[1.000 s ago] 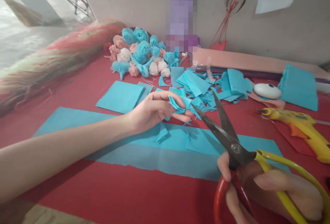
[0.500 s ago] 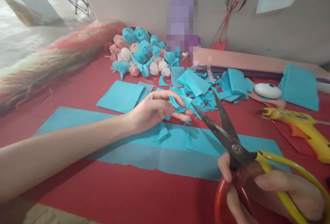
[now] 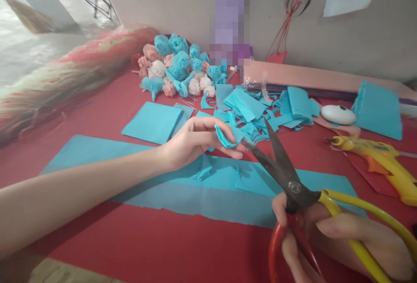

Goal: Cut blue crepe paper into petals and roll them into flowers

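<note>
My left hand (image 3: 205, 139) pinches a small folded piece of blue paper (image 3: 225, 137) between thumb and fingers. In my right hand (image 3: 355, 235) are large scissors (image 3: 295, 187) with one red and one yellow handle. Their blades stand apart, and the lower blade's tip is close to the left fingertips and the paper. Beneath both hands a long blue paper strip (image 3: 156, 196) lies across the red table (image 3: 130, 235), with small blue scraps on it.
Paper roses (image 3: 180, 61) are heaped at the back. Blue offcuts (image 3: 247, 105) and a folded blue stack (image 3: 153, 122) lie behind my left hand. At right are a yellow glue gun (image 3: 381, 157), a white oval object (image 3: 338, 114) and more blue paper (image 3: 378, 109).
The scissors and my right hand have shifted slightly left, with the blades still apart. The blue piece in my left fingers has turned a little, and a narrow scrap below it no longer shows.
</note>
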A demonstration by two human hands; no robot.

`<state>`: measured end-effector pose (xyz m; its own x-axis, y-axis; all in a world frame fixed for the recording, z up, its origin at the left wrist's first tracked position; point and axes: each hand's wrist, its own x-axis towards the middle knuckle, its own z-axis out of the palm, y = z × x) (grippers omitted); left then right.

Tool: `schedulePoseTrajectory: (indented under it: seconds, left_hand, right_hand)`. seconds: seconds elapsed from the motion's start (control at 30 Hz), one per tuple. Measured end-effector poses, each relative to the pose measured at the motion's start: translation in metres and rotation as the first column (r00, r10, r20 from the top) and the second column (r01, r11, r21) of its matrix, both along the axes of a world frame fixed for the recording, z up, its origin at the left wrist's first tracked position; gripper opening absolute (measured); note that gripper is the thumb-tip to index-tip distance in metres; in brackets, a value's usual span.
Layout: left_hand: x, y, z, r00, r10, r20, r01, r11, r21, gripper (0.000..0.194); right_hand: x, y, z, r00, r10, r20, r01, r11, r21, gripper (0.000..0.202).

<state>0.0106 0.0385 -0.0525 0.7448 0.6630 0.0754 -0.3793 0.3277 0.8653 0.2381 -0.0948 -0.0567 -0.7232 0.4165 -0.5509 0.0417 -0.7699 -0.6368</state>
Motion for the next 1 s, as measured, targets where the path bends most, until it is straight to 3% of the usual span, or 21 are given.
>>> schedulePoseTrajectory:
  seconds: [0.1,0.17,0.3,0.57,0.8,1.0]
  left_hand:
    - [-0.001,-0.002,0.0,1.0,-0.031,-0.003,0.031,0.999,0.042,0.025]
    - [-0.002,-0.002,-0.001,0.999,-0.043,-0.015,0.044,0.998,0.05,0.026]
    - [-0.003,-0.004,-0.002,0.996,-0.058,-0.072,0.064,0.995,0.072,0.024]
    - [-0.003,-0.008,0.003,0.983,-0.105,-0.15,0.126,0.983,0.134,0.023]
    - [-0.004,-0.011,0.004,0.975,-0.147,-0.164,0.168,0.978,0.122,0.024]
    - [-0.004,-0.012,0.004,0.974,-0.174,-0.145,0.193,0.972,0.134,0.024]
  right_hand:
    - [0.002,-0.008,-0.006,0.972,-0.209,-0.112,0.208,0.978,-0.017,0.046]
    - [0.002,-0.011,-0.009,0.959,-0.259,-0.119,0.261,0.965,-0.001,0.045]
    - [0.001,-0.006,-0.005,0.962,-0.237,-0.138,0.241,0.971,0.013,0.043]
    - [-0.001,0.012,0.007,0.984,-0.089,-0.157,0.086,0.996,-0.029,0.035]
    - [-0.005,-0.007,0.0,0.959,-0.267,-0.1,0.278,0.952,0.13,0.037]
    - [-0.004,-0.001,0.005,0.962,-0.245,-0.117,0.261,0.954,0.151,0.036]
